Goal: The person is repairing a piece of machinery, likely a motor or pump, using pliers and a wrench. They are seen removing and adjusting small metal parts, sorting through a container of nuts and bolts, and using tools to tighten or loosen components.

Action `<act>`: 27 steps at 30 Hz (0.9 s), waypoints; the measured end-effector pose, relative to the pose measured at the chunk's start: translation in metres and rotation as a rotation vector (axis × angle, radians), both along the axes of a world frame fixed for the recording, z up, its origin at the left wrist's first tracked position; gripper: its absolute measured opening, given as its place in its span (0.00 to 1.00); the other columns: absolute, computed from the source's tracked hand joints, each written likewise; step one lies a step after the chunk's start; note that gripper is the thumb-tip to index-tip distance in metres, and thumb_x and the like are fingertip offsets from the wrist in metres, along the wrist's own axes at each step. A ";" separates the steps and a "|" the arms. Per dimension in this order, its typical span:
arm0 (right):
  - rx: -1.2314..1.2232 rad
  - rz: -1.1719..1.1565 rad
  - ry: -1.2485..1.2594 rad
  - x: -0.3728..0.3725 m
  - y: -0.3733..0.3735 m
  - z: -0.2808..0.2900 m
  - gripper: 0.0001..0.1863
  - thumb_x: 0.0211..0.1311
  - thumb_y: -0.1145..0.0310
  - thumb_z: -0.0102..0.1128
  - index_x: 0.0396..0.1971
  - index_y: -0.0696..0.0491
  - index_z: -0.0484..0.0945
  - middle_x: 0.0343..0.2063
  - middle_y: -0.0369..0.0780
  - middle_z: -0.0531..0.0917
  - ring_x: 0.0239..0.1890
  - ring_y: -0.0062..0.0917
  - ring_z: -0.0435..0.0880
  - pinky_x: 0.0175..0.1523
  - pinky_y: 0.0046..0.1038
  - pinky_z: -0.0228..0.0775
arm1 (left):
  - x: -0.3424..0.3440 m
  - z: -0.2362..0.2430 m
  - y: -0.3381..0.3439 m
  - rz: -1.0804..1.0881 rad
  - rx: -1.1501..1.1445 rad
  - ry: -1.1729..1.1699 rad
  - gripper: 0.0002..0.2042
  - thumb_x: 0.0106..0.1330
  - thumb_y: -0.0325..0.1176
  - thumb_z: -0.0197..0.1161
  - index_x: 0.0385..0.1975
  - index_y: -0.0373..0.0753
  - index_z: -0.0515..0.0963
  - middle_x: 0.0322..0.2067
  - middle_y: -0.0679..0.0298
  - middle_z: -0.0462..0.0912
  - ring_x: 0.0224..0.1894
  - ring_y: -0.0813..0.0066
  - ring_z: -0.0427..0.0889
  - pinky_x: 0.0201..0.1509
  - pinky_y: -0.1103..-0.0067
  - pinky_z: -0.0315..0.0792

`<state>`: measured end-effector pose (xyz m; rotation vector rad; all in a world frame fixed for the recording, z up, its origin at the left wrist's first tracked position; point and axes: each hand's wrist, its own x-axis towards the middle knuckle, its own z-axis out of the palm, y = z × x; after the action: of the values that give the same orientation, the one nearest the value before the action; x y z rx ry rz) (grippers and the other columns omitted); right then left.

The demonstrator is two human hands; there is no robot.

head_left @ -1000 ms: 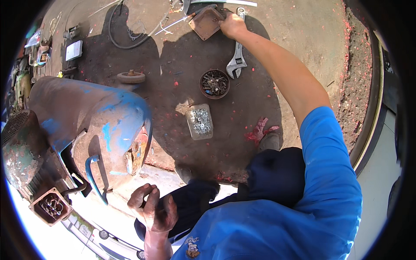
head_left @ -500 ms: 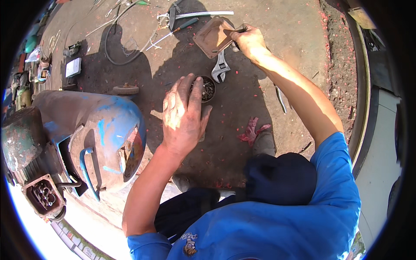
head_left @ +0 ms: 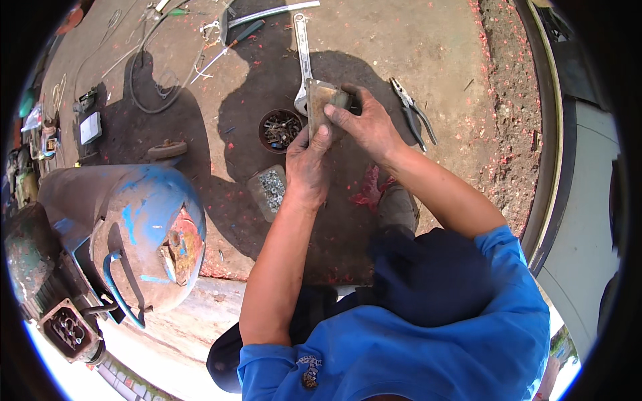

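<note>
A flat rusty metal plate (head_left: 316,107) is held upright between both hands over the concrete ground. My left hand (head_left: 306,166) grips its lower edge from below. My right hand (head_left: 366,123) closes on its top right corner, fingers wrapped over a small dark part there. Just left of the hands sits a round dark bowl of bolts and nuts (head_left: 280,130), and below it a clear square tub of silvery nuts (head_left: 269,190). An adjustable wrench (head_left: 301,53) lies beyond the plate.
A rusty blue air tank (head_left: 137,230) with a motor stands at the left. Pliers (head_left: 412,110) lie to the right of the hands. Cables, a hose and hand tools (head_left: 174,60) are spread at the top left. A kerb (head_left: 545,167) runs along the right.
My left hand rose from near my lap, passed over the bowl and now grips the plate. My right hand brought the plate back from the far ground toward me.
</note>
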<state>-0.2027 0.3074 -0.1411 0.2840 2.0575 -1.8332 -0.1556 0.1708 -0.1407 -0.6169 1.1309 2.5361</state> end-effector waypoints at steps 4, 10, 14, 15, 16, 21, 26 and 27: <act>-0.140 -0.017 -0.127 -0.018 0.005 -0.020 0.43 0.53 0.51 0.70 0.59 0.67 0.66 0.51 0.52 0.78 0.54 0.35 0.79 0.56 0.32 0.72 | -0.004 -0.016 0.001 -0.147 -0.309 -0.029 0.26 0.65 0.37 0.67 0.58 0.29 0.72 0.49 0.60 0.81 0.51 0.72 0.78 0.57 0.77 0.70; 0.135 0.013 -0.094 -0.062 0.048 -0.073 0.41 0.52 0.50 0.69 0.57 0.67 0.70 0.48 0.52 0.81 0.50 0.35 0.82 0.55 0.30 0.74 | 0.020 -0.056 -0.005 0.105 -0.126 -0.119 0.34 0.70 0.52 0.53 0.64 0.28 0.64 0.65 0.50 0.66 0.68 0.59 0.63 0.72 0.65 0.53; 0.609 0.248 -0.018 -0.087 0.043 -0.022 0.41 0.53 0.51 0.67 0.65 0.54 0.65 0.47 0.49 0.83 0.46 0.33 0.85 0.52 0.30 0.77 | 0.051 -0.070 -0.022 0.103 -0.145 -0.283 0.26 0.70 0.47 0.58 0.57 0.29 0.71 0.53 0.51 0.76 0.55 0.61 0.76 0.62 0.67 0.67; 0.766 0.127 0.434 -0.086 0.041 -0.012 0.33 0.51 0.60 0.67 0.58 0.55 0.70 0.45 0.50 0.81 0.46 0.37 0.82 0.51 0.34 0.74 | 0.056 -0.072 -0.023 0.082 -0.161 -0.306 0.24 0.70 0.45 0.59 0.55 0.29 0.73 0.50 0.52 0.79 0.51 0.63 0.79 0.59 0.69 0.70; 0.895 -0.001 0.898 -0.085 0.038 -0.002 0.26 0.49 0.68 0.66 0.51 0.56 0.75 0.44 0.51 0.79 0.46 0.40 0.79 0.50 0.38 0.72 | 0.057 -0.072 -0.022 0.041 -0.256 -0.315 0.22 0.70 0.43 0.59 0.54 0.29 0.73 0.48 0.53 0.80 0.49 0.63 0.80 0.56 0.69 0.72; 1.035 0.172 0.991 -0.114 -0.003 0.000 0.36 0.49 0.60 0.68 0.59 0.57 0.69 0.55 0.56 0.71 0.55 0.50 0.71 0.58 0.43 0.65 | 0.050 -0.053 -0.014 -0.090 -0.585 -0.216 0.14 0.69 0.34 0.60 0.46 0.29 0.77 0.40 0.58 0.83 0.40 0.70 0.83 0.45 0.75 0.77; 0.844 0.320 0.570 -0.131 0.000 -0.107 0.33 0.53 0.56 0.66 0.56 0.59 0.71 0.53 0.51 0.73 0.55 0.44 0.73 0.59 0.41 0.67 | 0.054 -0.007 -0.029 -0.293 -0.833 0.087 0.13 0.69 0.35 0.62 0.43 0.31 0.79 0.35 0.63 0.82 0.37 0.81 0.76 0.42 0.82 0.71; 0.631 0.278 0.450 -0.135 -0.006 -0.104 0.33 0.54 0.53 0.65 0.56 0.57 0.71 0.54 0.50 0.73 0.55 0.41 0.74 0.59 0.40 0.68 | 0.047 -0.003 -0.035 -0.302 -0.823 0.053 0.12 0.68 0.34 0.62 0.43 0.31 0.80 0.35 0.62 0.82 0.37 0.77 0.78 0.43 0.80 0.72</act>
<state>-0.3377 0.3015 -0.2451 -0.2772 2.7809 -1.1134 -0.1085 0.1357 -0.1440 -0.4921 2.1122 1.7790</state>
